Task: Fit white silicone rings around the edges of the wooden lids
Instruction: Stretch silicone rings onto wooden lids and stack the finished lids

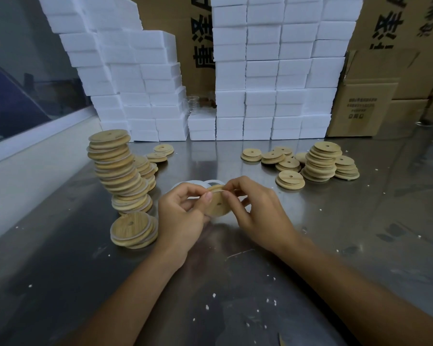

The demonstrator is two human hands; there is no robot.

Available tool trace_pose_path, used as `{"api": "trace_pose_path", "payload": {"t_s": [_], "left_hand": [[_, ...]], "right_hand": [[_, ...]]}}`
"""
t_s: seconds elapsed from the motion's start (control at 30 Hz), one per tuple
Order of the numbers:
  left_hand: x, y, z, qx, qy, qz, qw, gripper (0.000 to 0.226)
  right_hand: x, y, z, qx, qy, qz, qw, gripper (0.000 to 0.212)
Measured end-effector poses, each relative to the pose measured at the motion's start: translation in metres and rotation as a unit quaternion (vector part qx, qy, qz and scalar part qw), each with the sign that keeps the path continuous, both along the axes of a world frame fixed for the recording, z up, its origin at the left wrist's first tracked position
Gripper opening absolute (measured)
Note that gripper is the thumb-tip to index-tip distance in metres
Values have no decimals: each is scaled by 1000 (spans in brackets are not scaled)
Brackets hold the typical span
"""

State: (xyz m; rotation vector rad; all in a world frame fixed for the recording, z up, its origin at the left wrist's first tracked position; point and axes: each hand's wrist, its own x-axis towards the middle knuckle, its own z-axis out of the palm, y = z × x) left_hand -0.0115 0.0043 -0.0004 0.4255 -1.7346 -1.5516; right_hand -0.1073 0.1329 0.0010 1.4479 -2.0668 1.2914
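Both hands hold one round wooden lid [218,205] with a small centre hole, tilted on edge above the metal table. My left hand [183,216] grips its left rim, thumb on the top edge. My right hand [258,211] pinches the top edge from the right. A white silicone ring [198,183] lies on the table just behind my hands, partly hidden. A tall leaning stack of lids with white rings [121,171] stands at the left, with a short stack [134,229] in front of it. Plain wooden lids [321,162] are piled at the right.
The steel table [235,283] is dotted with white crumbs. White foam boxes [260,83] are stacked along the back, with cardboard cartons [365,106] behind and to the right. A few loose lids [160,152] lie near the back left.
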Motion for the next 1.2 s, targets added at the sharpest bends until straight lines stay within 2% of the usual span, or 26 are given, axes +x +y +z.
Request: {"api": "trace_pose_path", "payload": {"t_s": [0.13, 0.27, 0.4, 0.5, 0.63, 0.8, 1.07, 1.2], "left_hand": [[0, 1, 2, 21, 6, -3, 1000, 32], [0, -1, 2, -7, -3, 3, 1000, 34], [-1, 0, 1, -37, -8, 8, 999, 38], [-1, 0, 1, -41, -14, 11, 999, 41], [0, -1, 2, -26, -16, 24, 999, 37], [0, -3, 3, 19, -15, 42, 999, 28], [0, 0, 5, 24, -5, 31, 999, 20], [1, 0, 6, 61, -2, 23, 998, 18]], "right_hand": [[0, -2, -1, -55, 8, -2, 998, 11], [-2, -3, -3, -75, -71, -13, 995, 7], [-6, -4, -4, -63, -124, -31, 990, 18], [-7, -3, -3, -52, -121, -39, 990, 22], [-3, -2, -4, -68, -97, -17, 993, 11], [-4, 0, -5, -41, -107, 3, 993, 3], [-9, -1, -4, -53, -148, -16, 987, 14], [-8, -1, -6, -58, -153, 6, 986, 13]]}}
